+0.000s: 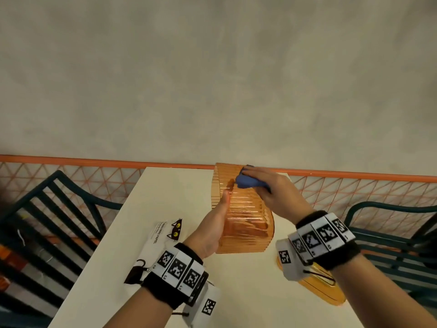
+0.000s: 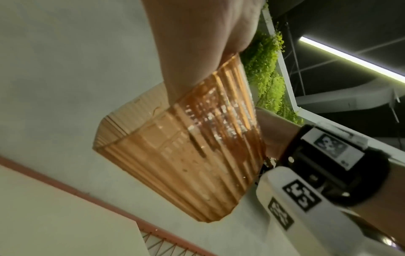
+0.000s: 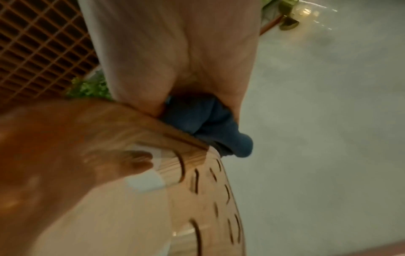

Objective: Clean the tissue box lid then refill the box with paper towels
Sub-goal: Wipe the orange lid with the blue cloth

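We hold the ribbed amber tissue box lid (image 1: pixel 243 216) up off the white table (image 1: pixel 165 192), tilted, its far end toward the wall (image 1: pixel 212 79). Left hand (image 1: pixel 214 223) grips the lid's left side, thumb laid along the ridges; remaining fingers are hidden behind or inside it. Right hand (image 1: pixel 272 188) is closed round a bunched blue cloth (image 1: pixel 248 182) and presses it onto the lid's upper far surface. The right wrist view is blurred; it shows the cloth wedged between palm and amber plastic. The amber base of the box (image 1: pixel 319 290) lies flat on the table below our right wrist. A paper towel pack (image 1: pixel 160 235) with a black cat print lies on the table, just left of our left wrist. Dark slatted chairs (image 1: pixel 54 209) stand either side
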The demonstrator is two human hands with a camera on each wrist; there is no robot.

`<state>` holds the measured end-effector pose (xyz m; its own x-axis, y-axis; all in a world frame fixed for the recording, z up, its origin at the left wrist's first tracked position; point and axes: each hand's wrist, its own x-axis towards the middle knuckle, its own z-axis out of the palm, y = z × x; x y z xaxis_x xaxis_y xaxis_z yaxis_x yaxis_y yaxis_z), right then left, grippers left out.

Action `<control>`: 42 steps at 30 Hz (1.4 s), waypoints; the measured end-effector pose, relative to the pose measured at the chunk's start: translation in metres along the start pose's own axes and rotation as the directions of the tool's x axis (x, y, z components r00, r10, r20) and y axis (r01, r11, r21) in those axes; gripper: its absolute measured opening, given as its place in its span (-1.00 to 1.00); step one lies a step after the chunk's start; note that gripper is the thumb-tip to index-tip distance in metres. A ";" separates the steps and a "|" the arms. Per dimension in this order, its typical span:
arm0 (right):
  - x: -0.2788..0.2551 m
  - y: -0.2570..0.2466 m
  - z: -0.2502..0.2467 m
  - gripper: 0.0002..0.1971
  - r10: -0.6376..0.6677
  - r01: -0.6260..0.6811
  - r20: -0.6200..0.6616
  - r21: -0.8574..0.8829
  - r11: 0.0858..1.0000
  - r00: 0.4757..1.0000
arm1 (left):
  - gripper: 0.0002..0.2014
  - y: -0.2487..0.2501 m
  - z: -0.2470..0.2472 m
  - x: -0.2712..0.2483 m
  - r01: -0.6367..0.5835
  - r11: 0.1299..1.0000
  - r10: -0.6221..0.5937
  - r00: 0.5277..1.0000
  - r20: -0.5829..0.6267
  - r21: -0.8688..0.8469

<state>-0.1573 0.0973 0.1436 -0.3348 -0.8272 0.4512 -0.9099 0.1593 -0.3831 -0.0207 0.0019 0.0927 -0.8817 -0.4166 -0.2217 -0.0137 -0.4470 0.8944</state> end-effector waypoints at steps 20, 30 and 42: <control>-0.057 -0.010 0.010 -0.54 -0.194 0.196 0.065 -0.021 0.980 0.979 | -0.45 -0.009 0.009 -0.003 0.015 0.996 -0.017 1.000 0.017 0.086; -0.033 0.021 -0.005 -0.53 -0.057 0.060 -0.065 0.047 0.997 0.996 | -0.46 -0.006 0.015 0.004 -0.031 0.994 0.056 0.967 0.248 -0.101; -0.015 0.017 0.003 -0.50 -0.157 0.151 -0.159 -0.048 0.987 0.975 | -0.66 0.009 0.014 0.008 -0.078 0.981 0.108 0.981 0.163 -0.178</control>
<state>-0.1667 0.1101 0.1279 -0.2227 -0.7457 0.6280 -0.9606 0.0581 -0.2717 -0.0343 0.0054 0.1048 -0.9432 -0.3273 -0.0576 0.1395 -0.5471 0.8254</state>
